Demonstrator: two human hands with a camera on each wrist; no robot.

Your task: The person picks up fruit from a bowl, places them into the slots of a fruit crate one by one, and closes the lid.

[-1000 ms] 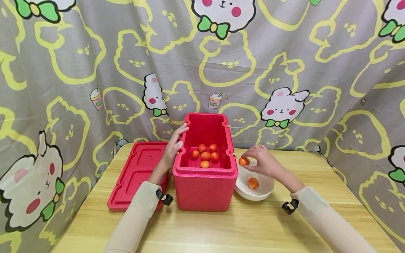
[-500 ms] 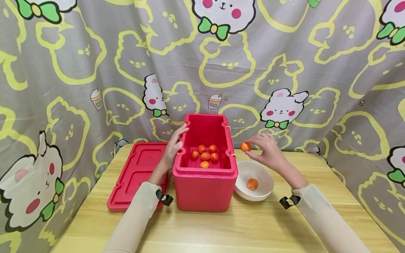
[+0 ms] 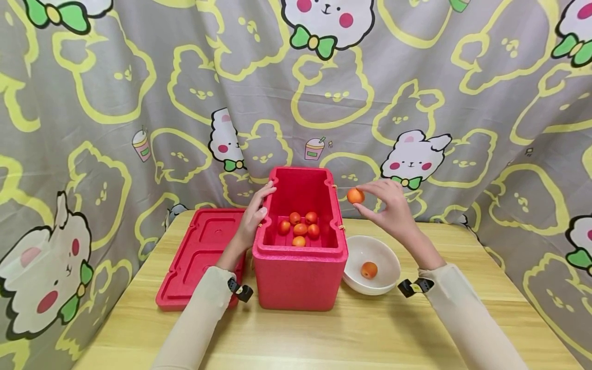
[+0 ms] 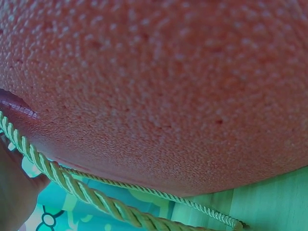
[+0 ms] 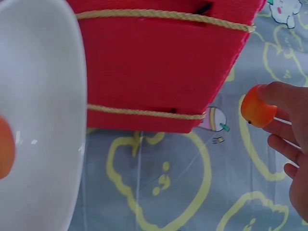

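My right hand (image 3: 393, 208) pinches a small round orange fruit (image 3: 355, 196) between thumb and fingertips, raised beyond the white bowl and right of the box. In the right wrist view a small dark spot marks the end of this fruit (image 5: 258, 107). One more orange fruit (image 3: 369, 270) lies inside the white bowl (image 3: 390, 257). The deep red box (image 3: 296, 282) stands uncovered in the middle, with several orange-red fruits (image 3: 300, 229) on its floor. My left hand (image 3: 251, 216) rests along the box's left rim, fingers fairly straight.
A red lid (image 3: 185, 282) lies flat on the wooden table (image 3: 370, 334) left of the box. Twisted cords (image 5: 163, 15) run along the box's sides. Behind the table hangs a grey patterned curtain (image 3: 259, 77).
My right hand has lifted the pinched fruit up from the bowl, then away from me and slightly left towards the box. The left hand stays on the rim.
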